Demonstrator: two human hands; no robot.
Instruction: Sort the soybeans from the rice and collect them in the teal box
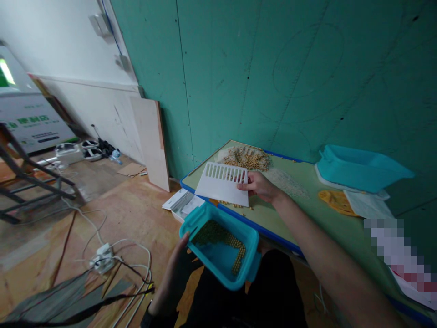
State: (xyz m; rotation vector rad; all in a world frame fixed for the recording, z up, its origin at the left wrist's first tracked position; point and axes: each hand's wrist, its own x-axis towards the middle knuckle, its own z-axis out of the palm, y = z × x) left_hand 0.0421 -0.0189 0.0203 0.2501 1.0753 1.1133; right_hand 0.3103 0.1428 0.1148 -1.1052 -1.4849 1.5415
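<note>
My left hand [179, 262] grips the near left side of a turquoise plastic tub [216, 262] above my lap. The tub is tilted; small dark green beans lie towards its far end, and round yellowish beans run down its right side. In my right hand [260, 186] is a white flat slotted scraper [221, 190], pinched at its right edge with the slots facing away from me. It is over the table's left end, beyond the tub. Behind it lies a heap of yellow beans [251, 158] mixed with pale grains. A few loose beans [239, 206] lie near the table edge.
The green table [327, 228] has a blue edge and stands against a green wall. At its right are a larger turquoise basin [365, 168] and a yellow cloth [336, 202]. A power strip [103, 257] with cables lies on the floor at left, near a board [153, 146].
</note>
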